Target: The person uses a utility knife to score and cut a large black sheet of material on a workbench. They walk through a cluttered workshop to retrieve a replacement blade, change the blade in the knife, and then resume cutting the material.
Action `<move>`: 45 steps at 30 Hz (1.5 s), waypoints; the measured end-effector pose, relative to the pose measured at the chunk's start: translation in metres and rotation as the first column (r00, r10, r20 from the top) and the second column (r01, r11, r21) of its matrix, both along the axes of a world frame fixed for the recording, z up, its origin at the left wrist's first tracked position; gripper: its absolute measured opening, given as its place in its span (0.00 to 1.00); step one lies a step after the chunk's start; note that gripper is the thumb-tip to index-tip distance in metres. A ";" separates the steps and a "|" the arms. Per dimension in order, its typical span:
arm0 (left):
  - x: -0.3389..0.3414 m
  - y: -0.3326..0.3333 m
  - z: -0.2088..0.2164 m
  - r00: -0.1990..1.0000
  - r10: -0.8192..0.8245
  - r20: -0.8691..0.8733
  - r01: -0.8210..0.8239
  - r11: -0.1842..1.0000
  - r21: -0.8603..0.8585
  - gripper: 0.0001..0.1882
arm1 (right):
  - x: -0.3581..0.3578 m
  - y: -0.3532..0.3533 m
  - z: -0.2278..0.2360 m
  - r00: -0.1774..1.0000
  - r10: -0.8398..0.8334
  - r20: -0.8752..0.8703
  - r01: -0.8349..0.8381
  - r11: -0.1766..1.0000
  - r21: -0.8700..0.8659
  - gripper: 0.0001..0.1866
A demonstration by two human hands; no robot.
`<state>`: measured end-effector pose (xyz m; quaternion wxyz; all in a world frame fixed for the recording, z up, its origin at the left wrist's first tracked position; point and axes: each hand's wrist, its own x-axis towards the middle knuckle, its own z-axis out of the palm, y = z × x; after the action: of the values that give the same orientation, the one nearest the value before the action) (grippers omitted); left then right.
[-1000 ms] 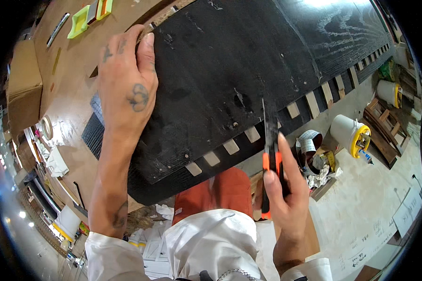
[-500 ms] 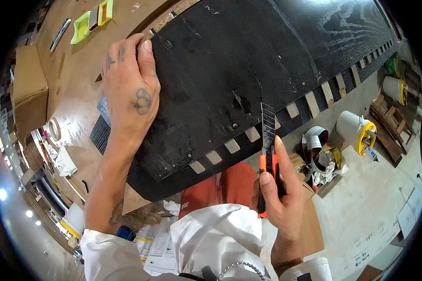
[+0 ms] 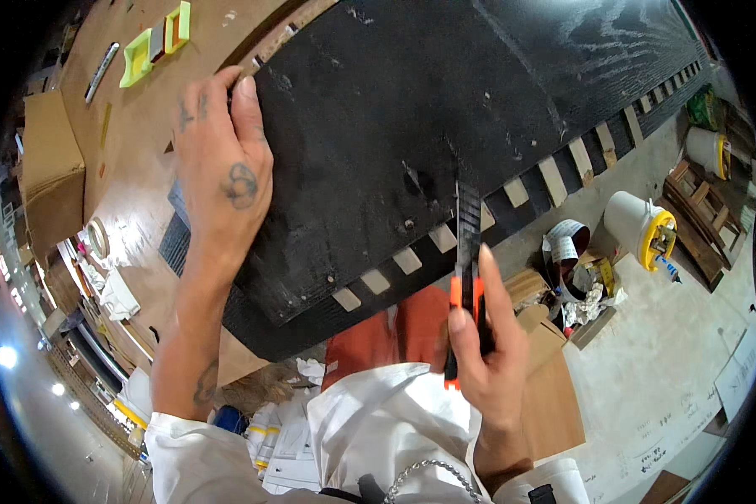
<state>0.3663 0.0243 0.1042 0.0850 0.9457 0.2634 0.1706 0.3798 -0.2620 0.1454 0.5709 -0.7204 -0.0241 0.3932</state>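
A large black wood-grained panel (image 3: 353, 151) lies on the workbench, with a row of pale wooden blocks (image 3: 553, 182) along its near edge. My left hand (image 3: 227, 160) is closed over the panel's far left edge, the thumb on top and the fingertips hidden beyond the rim. In my right hand (image 3: 494, 353) is an orange and black utility knife (image 3: 467, 294), gripped by the handle. Its long segmented blade points away from me over the near edge, close to one of the blocks. Whether the blade touches the panel I cannot tell.
Yellow-green plastic pieces (image 3: 136, 57) and a marker (image 3: 102, 71) lie on the brown bench top (image 3: 155, 101). A cardboard box (image 3: 52, 168) stands at the left. On the floor to the right are a white bucket (image 3: 630, 220), scraps (image 3: 586, 312) and a wooden frame (image 3: 704, 223).
My right hand and the knife have shifted a little to the left along the panel's near edge. My left hand and the panel appear slightly further left, both still together.
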 end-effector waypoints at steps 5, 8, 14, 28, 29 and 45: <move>-0.001 -0.002 0.000 1.000 0.003 -0.003 -0.003 1.000 0.000 0.15 | 0.020 0.022 -0.002 0.998 -0.041 -0.041 0.039 0.998 -0.056 0.30; 0.000 0.004 0.000 1.000 0.001 0.025 -0.001 1.000 0.002 0.14 | -0.003 0.001 -0.004 0.999 -0.010 0.031 0.012 0.999 -0.051 0.30; 0.001 0.002 -0.003 1.000 0.010 0.001 -0.010 1.000 0.000 0.14 | 0.005 0.015 -0.005 0.997 -0.074 -0.015 0.073 0.995 -0.066 0.30; -0.001 -0.003 -0.003 0.999 0.033 -0.017 -0.034 0.999 -0.039 0.15 | 0.007 0.014 -0.010 0.999 -0.048 0.017 0.049 0.998 -0.029 0.30; -0.001 -0.002 0.000 0.999 0.032 -0.030 -0.033 0.999 -0.022 0.15 | 0.012 0.021 -0.011 0.999 -0.043 0.024 0.044 0.999 -0.011 0.30; -0.001 0.000 0.000 1.000 0.021 -0.013 -0.021 1.000 -0.018 0.14 | 0.002 0.020 0.002 0.988 -0.101 -0.115 0.095 0.994 -0.054 0.30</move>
<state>0.3652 0.0241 0.1040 0.0899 0.9432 0.2752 0.1629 0.3821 -0.2422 0.1477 0.5725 -0.7098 0.0545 0.4068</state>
